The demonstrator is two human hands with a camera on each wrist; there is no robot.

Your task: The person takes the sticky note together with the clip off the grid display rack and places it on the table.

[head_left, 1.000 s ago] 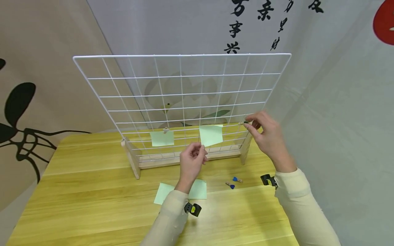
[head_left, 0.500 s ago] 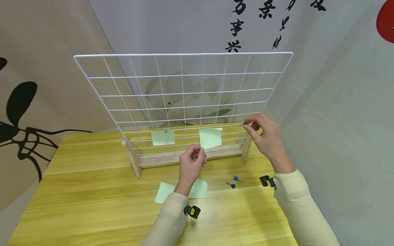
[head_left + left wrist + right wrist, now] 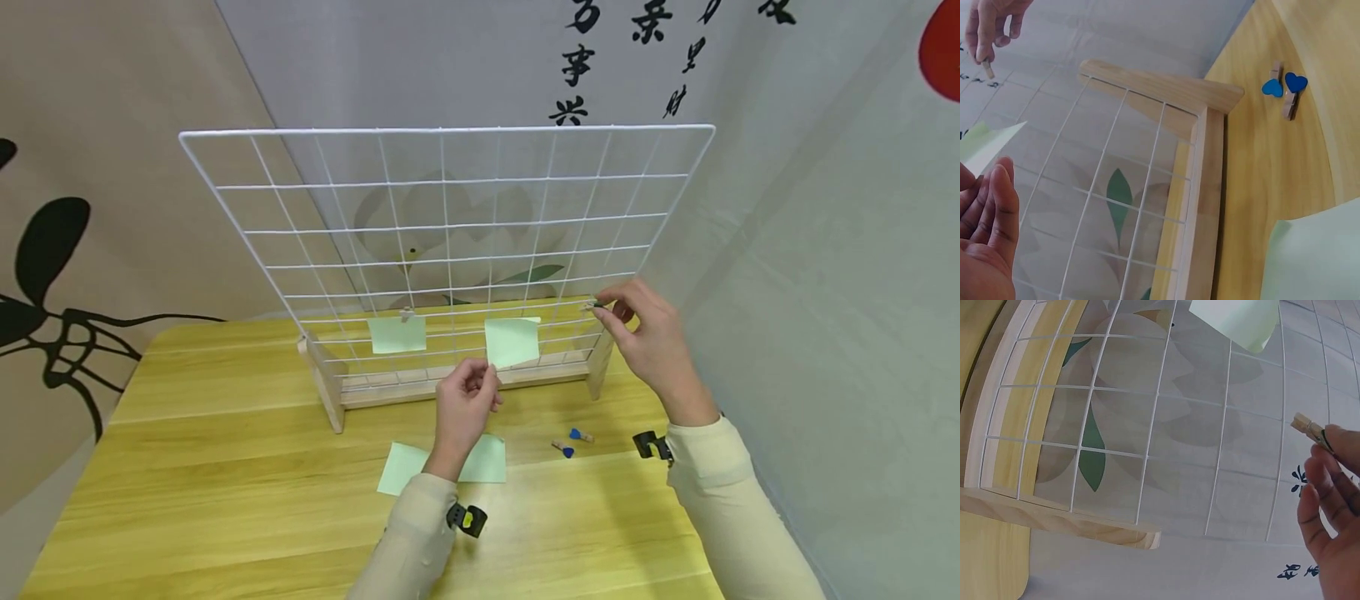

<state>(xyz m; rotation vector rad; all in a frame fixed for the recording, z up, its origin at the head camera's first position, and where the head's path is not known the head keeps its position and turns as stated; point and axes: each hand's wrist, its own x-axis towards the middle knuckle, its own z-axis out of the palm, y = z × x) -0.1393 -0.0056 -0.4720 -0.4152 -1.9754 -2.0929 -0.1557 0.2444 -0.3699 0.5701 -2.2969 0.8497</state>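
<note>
In the head view my left hand (image 3: 467, 400) pinches the lower edge of a pale green paper note (image 3: 513, 342), holding it up in front of the white wire grid (image 3: 447, 227). My right hand (image 3: 648, 337) pinches a small wooden clothespin (image 3: 1307, 427) to the right of the note, its tip pointing left and apart from the paper. Another green note (image 3: 397, 335) hangs on the grid to the left, held at its top by a clothespin (image 3: 407, 315).
Two clothespins with blue hearts (image 3: 567, 452) lie on the wooden table (image 3: 225, 500). More green notes (image 3: 483, 461) lie flat, partly behind the left forearm. Wooden feet (image 3: 322, 387) carry the grid, and a printed curtain (image 3: 810, 208) hangs behind it.
The note in my left hand has shifted slightly down and straightened. My right hand has sunk a little with the clothespin, still gripping it.
</note>
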